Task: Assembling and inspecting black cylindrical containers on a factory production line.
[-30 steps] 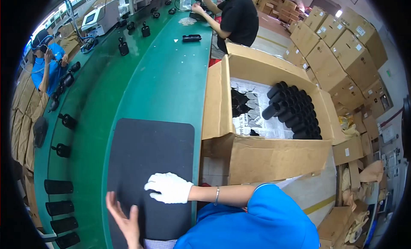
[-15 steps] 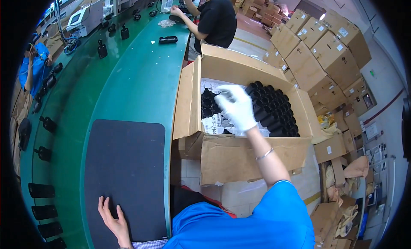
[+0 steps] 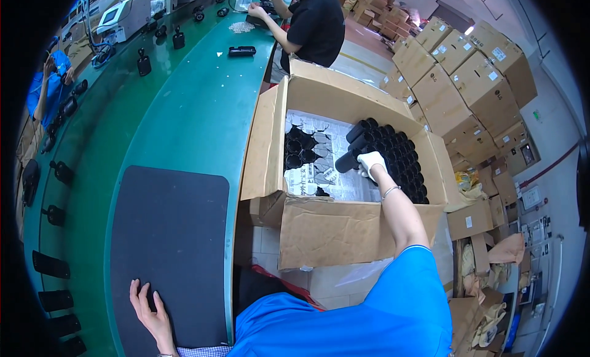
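My right hand (image 3: 372,163), in a white glove, reaches down into an open cardboard box (image 3: 341,231) on my right. Its fingers close on a black cylinder (image 3: 348,162), which lies tilted at the left edge of a block of upright ones. Those packed black cylinders (image 3: 396,151) fill the right part of the box. More dark round pieces (image 3: 299,149) sit at the box's left wall, with printed newspaper (image 3: 329,136) between the two groups. Bare and with fingers apart, my left hand (image 3: 153,315) rests on a dark mat (image 3: 175,234) on the green bench.
A co-worker in black (image 3: 315,26) works at the bench's far end, near a pile of small pale pieces (image 3: 241,27). A black part (image 3: 242,51) lies closer. Black devices (image 3: 144,63) line the conveyor on the left. Stacked cartons (image 3: 452,86) stand at right.
My right hand has moved down and to the right, from above the newspaper to the packed cylinders, and now grips one. My left hand stays on the mat.
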The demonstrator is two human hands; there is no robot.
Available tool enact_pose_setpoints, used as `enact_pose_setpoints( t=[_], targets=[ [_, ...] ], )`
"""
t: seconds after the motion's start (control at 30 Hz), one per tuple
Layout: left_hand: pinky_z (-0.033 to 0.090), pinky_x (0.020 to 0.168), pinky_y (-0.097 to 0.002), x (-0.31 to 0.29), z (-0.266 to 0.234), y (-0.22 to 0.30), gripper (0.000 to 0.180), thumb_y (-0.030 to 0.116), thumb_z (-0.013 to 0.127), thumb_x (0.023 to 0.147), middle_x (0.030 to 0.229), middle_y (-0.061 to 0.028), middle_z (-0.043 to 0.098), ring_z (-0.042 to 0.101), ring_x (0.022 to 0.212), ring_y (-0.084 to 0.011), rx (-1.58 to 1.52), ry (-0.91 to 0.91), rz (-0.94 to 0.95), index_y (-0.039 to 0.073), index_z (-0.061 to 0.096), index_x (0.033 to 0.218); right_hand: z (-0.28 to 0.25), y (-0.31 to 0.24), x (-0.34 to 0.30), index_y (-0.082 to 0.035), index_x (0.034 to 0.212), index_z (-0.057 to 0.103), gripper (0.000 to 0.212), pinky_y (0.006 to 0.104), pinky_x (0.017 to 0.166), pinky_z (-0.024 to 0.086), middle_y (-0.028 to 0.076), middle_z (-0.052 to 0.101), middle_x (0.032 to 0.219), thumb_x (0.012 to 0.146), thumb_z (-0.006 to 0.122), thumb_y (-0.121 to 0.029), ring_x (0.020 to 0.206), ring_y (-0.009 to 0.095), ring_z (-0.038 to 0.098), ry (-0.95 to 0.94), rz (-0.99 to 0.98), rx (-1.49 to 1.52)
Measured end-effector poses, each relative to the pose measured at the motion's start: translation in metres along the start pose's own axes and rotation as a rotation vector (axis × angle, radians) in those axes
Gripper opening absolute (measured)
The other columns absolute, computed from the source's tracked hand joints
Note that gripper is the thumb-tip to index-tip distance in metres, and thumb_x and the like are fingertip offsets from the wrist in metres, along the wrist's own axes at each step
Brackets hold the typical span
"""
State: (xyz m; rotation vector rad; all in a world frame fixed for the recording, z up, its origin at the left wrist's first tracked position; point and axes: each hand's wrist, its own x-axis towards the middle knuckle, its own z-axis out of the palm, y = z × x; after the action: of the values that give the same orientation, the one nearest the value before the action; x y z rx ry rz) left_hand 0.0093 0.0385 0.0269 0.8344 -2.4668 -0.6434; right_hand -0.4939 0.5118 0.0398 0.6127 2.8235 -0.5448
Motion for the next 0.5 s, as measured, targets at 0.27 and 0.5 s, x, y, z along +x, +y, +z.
enact_pose_setpoints(
  t=[0.27,0.5],
  targets=[
    [0.037,0.104,-0.0426,0.002,-0.001,-0.001,0.026,0.000,0.055,0.085,0.133,-0.0167,0.048,0.045,0.125,-0.0346,0.006,0.008,-0.009,0.001,0.058,0.111,-0.027,0.001,-0.029,0.000,0.085,0.069,0.029,0.0368,0.066,0.053,0.014,0.068,0.075,0.078,0.060,-0.027,0.062,0.029,0.064,0.130,-0.180,-0.415],
    [0.037,0.104,-0.0431,-0.001,0.002,-0.005,0.026,0.000,0.055,0.085,0.132,-0.0163,0.048,0.044,0.126,-0.0347,-0.007,0.013,-0.005,0.001,0.058,0.110,-0.034,-0.002,-0.035,-0.011,0.110,0.063,0.039,0.0418,0.085,0.050,0.016,0.060,0.113,0.071,0.065,-0.013,0.097,0.033,0.060,0.280,-0.328,-0.347]
  ],
)
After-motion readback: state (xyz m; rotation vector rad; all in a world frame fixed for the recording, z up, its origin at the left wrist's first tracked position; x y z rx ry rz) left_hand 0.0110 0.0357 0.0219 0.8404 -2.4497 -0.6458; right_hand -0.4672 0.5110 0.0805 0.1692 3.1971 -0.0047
